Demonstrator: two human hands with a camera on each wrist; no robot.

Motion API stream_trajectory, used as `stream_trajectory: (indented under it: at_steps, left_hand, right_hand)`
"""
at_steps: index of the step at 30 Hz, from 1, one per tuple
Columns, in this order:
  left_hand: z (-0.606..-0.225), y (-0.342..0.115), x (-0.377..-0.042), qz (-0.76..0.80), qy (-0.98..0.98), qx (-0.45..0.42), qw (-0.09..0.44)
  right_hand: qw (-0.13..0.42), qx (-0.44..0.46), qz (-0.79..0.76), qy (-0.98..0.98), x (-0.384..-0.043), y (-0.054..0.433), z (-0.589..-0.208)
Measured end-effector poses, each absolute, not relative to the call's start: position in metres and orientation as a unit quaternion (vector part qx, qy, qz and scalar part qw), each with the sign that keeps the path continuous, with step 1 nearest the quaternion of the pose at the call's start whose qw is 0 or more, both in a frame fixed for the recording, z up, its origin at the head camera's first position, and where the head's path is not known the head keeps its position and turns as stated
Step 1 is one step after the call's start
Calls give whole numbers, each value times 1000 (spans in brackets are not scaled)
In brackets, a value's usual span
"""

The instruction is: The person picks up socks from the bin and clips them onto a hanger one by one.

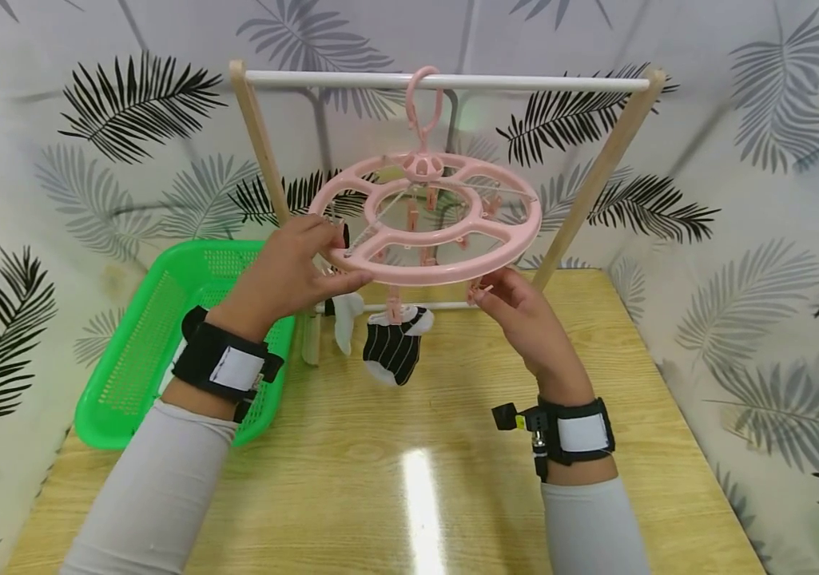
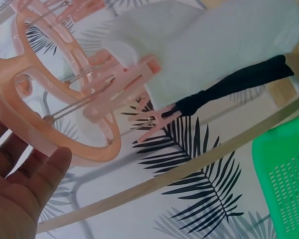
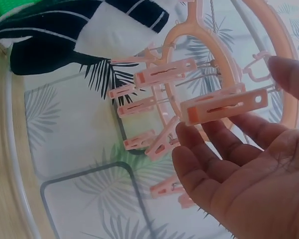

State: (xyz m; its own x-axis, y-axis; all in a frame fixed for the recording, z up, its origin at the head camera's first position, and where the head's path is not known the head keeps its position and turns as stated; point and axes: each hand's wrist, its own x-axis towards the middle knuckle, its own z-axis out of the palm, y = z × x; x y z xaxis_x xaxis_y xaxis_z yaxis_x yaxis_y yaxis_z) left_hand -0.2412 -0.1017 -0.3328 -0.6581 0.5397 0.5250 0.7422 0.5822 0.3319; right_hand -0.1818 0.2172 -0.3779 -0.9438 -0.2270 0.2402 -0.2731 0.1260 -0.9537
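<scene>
A round pink clip hanger [image 1: 445, 275] hangs by its hook from a white rod. My left hand [image 1: 281, 275] holds its left rim between thumb and fingers; the thumb [image 2: 55, 167] lies against the rim in the left wrist view. My right hand [image 1: 524, 319] is under the front right rim, its loosely bent fingers touching a pink clothes peg [image 3: 226, 105] that hangs there with nothing in it. Another peg at the front holds a black-and-white striped sock [image 1: 393, 347]. Farther left hangs a white sock [image 2: 214, 45] with a black part beside it.
A green basket [image 1: 103, 399] stands on the left of the wooden table [image 1: 351, 471], partly behind my left forearm. Wooden posts [image 1: 599, 180] carry the white rod [image 1: 524, 82]. Several more pegs [image 3: 139, 139] dangle under the hanger. Leaf-patterned cloth [image 1: 740, 239] covers the background.
</scene>
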Motion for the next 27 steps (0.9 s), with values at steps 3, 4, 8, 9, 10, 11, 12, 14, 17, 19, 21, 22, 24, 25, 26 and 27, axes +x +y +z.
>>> stream_trajectory:
  at_steps: [3, 4, 8, 9, 10, 11, 12, 14, 17, 19, 21, 22, 24, 25, 26, 27]
  left_hand:
    - [-332, -105, -244, -272, -872, -367, 176]
    - [-332, -106, -245, -271, -874, -365, 171]
    - [-331, -108, -246, -268, -883, -355, 152]
    - [-331, -108, -246, -267, -884, -353, 149]
    - [-331, -108, -246, -266, -886, -351, 147]
    - [-331, -109, -246, -265, -887, -350, 144]
    - [-331, -109, -247, -265, -888, -349, 141]
    - [-332, -109, -247, -264, -889, -348, 138]
    - [-333, -109, -248, -265, -891, -345, 132]
    - [-333, -109, -248, -264, -892, -343, 128]
    - [-333, -108, -248, -263, -894, -341, 123]
    - [-333, -108, -248, -263, -895, -340, 121]
    - [-334, -107, -248, -264, -895, -340, 118]
    - [-334, -107, -249, -265, -894, -341, 119]
    - [-334, -107, -248, -266, -894, -341, 119]
    - [-334, -106, -248, -267, -893, -341, 121]
  right_hand:
    - [-1, 166, 647, -745, -184, 217, -377]
    - [-6, 167, 650, -742, -185, 217, -377]
    - [-14, 175, 654, -736, -186, 217, -378]
    - [-17, 181, 656, -733, -186, 217, -378]
    - [-20, 186, 659, -728, -186, 216, -378]
    - [-23, 190, 663, -724, -186, 216, -378]
    - [-25, 191, 666, -721, -185, 215, -378]
    - [-26, 188, 674, -714, -184, 214, -378]
    - [-14, 168, 679, -714, -182, 211, -378]
    - [2, 157, 678, -718, -180, 210, -378]
    - [17, 152, 677, -720, -179, 209, -379]
    - [23, 152, 677, -720, -179, 208, -379]
    - [31, 157, 678, -717, -179, 207, -380]
    - [33, 160, 680, -715, -178, 206, -381]
    - [35, 164, 681, -712, -178, 206, -381]
    - [36, 169, 683, -710, -178, 205, -382]
